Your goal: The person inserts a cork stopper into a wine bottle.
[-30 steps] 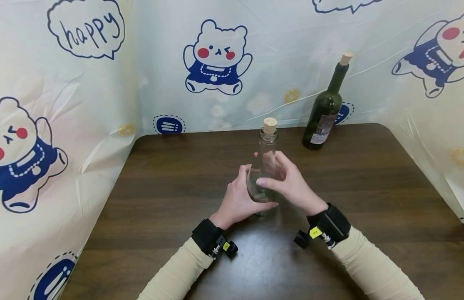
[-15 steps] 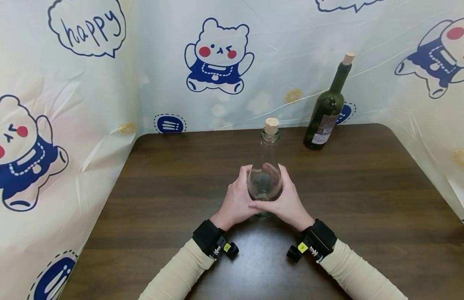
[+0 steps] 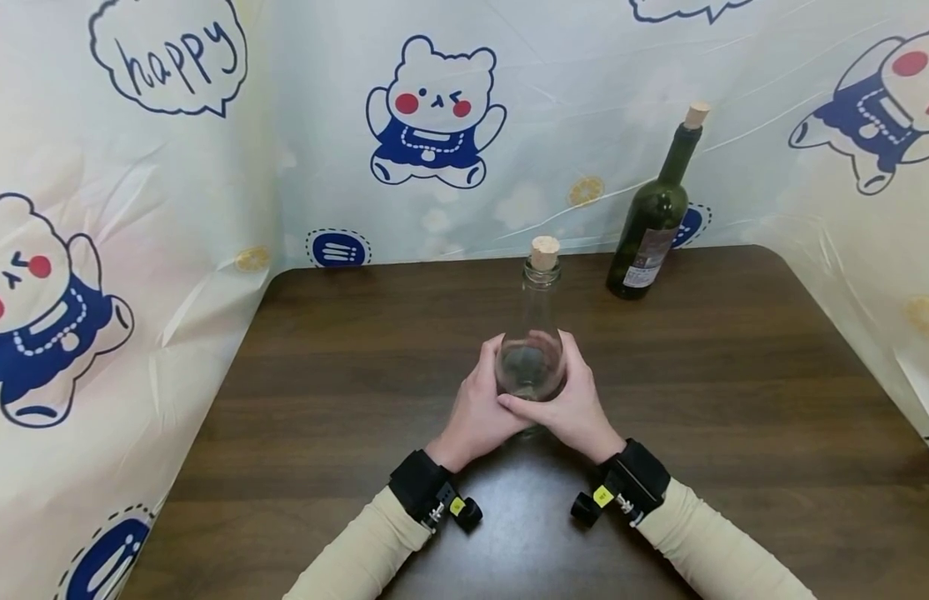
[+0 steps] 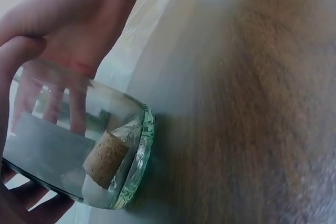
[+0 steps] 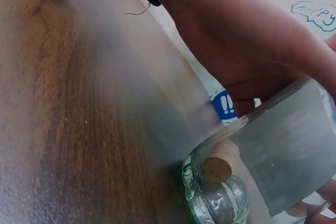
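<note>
A clear glass bottle (image 3: 527, 367) stands upright near the middle of the table, with a cork (image 3: 544, 252) in its mouth. From the left side my left hand (image 3: 479, 412) grips its lower body, and from the right my right hand (image 3: 576, 404) does the same. The two thumbs meet in front of the glass. Through the glass in the left wrist view, another cork (image 4: 106, 159) lies at the bottom inside the bottle; the right wrist view shows this loose cork (image 5: 218, 169) too. A grey label (image 5: 291, 150) covers part of the bottle's side.
A green wine bottle (image 3: 651, 208) with a cork (image 3: 696, 115) in its neck stands at the table's back right. The brown wooden table (image 3: 344, 350) is backed by a printed curtain (image 3: 322, 150) with bear drawings.
My right hand has moved down from higher on the clear bottle to its lower body, its thumb now meeting the left one. The left hand keeps its hold, and the green bottle has stayed put.
</note>
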Demonstrator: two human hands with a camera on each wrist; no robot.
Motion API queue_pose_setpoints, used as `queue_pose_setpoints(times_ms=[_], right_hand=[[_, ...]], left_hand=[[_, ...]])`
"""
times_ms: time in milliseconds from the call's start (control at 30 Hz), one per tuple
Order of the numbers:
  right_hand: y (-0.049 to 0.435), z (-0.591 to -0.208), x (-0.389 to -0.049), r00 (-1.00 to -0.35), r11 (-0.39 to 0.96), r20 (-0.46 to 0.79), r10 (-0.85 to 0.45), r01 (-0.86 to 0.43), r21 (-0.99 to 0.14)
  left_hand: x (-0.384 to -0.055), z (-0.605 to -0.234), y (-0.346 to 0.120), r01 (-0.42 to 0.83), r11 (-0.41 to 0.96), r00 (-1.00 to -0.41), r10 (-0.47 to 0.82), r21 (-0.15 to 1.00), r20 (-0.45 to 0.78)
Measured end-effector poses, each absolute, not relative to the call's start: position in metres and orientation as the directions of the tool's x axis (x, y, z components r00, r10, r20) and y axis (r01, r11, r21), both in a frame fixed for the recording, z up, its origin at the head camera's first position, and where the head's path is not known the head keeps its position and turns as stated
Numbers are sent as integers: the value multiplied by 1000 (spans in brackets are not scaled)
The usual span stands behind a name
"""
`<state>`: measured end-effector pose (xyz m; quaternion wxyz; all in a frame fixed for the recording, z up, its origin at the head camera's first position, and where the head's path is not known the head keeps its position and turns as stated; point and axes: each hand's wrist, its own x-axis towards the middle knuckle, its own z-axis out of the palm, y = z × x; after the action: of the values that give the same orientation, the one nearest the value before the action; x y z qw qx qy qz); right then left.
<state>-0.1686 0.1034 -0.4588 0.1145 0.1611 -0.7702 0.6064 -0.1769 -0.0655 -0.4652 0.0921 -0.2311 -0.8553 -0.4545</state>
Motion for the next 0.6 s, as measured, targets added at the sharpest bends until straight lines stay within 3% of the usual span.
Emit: queue_pose_setpoints(times_ms=[367, 600], right_hand=[[123, -453, -179, -898, 301, 438, -34, -427, -853], [158, -440, -196, -865, 239, 478, 152, -437, -867]], left_hand=[[-175, -466, -50, 511, 405, -844, 402, 758, 354], [-176, -465, -47, 540, 405, -816, 465, 738, 342]])
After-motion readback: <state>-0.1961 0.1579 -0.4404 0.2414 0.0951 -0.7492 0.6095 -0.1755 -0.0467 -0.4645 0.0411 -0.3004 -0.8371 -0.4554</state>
